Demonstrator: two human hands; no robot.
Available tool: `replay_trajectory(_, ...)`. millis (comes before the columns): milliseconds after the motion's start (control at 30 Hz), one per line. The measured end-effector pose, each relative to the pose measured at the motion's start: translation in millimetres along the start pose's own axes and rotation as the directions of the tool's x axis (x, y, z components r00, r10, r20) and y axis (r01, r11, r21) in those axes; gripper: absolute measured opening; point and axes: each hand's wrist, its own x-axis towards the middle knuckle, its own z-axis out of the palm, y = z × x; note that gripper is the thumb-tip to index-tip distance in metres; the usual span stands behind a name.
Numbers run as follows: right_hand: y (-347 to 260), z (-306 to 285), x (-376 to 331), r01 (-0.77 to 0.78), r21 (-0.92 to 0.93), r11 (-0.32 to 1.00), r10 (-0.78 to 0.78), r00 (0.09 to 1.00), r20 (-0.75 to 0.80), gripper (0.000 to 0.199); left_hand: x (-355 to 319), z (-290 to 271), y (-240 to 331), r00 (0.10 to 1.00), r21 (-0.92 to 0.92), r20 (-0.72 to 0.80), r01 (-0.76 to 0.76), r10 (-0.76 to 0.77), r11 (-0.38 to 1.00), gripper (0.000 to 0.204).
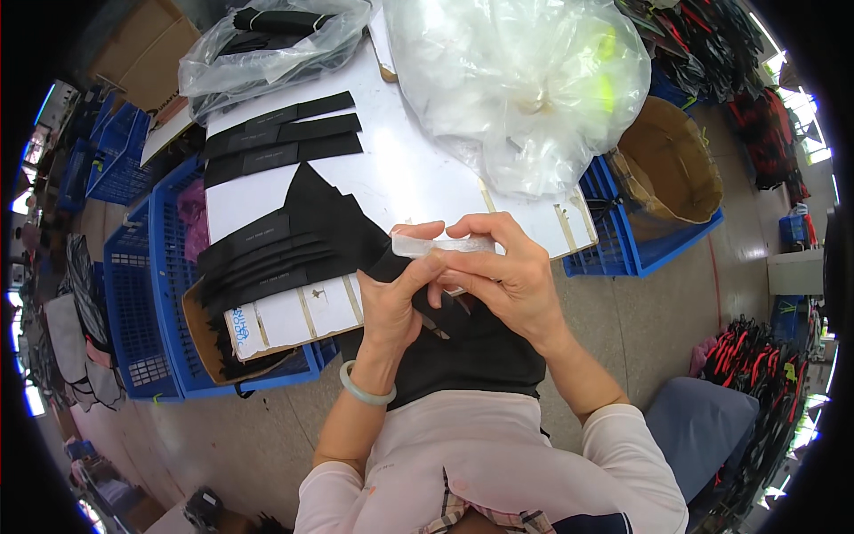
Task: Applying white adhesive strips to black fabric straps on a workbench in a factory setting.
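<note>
Over the near edge of the white table, both hands pinch a short, whitish, translucent strip (412, 246); its exact kind cannot be told. My left hand (391, 303), with a pale bangle (366, 385) at the wrist, is closed on its left part, thumb along the lower edge. Fingers of my right hand (516, 276) grip the right part from above and below. Just left of my left hand lies a black fabric piece (334, 209), its end partly hidden by that hand. Beside it, several overlapping black fabric bands (258, 254) with small printed marks lie on the table.
More black bands (285, 133) lie farther back. A large clear plastic bag (525, 89) stands at the table's far right, another bag (267, 62) at far left. Blue crates (142, 311) flank the left side; a brown carton (672, 165) sits in a crate at right.
</note>
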Motion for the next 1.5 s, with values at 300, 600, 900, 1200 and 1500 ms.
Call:
replay_trajectory(300,6.4,10.1,-5.5,-0.31,0.286,0.906,0.315,0.949,0.032,0.019,2.5,-1.6,0.6,0.997,-0.031,0.032,-0.068,0.069,0.997,0.023)
replay_trajectory(600,-0.8,15.7,7.5,-0.273,0.253,0.928,0.279,0.96,0.011,0.012,10.7,8.1,17.3,0.964,-0.212,-0.258,0.008,-0.064,0.977,0.032)
replay_trajectory(900,-6.5,-10.5,5.8,-0.122,0.125,0.985,0.08,0.952,0.296,0.011,35.3,-27.9,32.6,0.939,-0.592,-0.176,0.137,-0.294,0.794,0.046)
replay_trajectory(1200,-15.6,22.1,-1.7,-0.029,-0.187,0.982,0.041,0.997,0.064,0.024,28.8,-7.8,28.8,0.955,-0.512,-0.261,-0.016,-0.138,0.859,0.043)
replay_trajectory(1500,-17.0,19.8,2.0,-0.093,-0.054,0.994,0.099,0.988,0.115,0.02,28.9,-11.7,24.2,0.993,-0.55,-0.111,-0.031,-0.036,0.835,0.042)
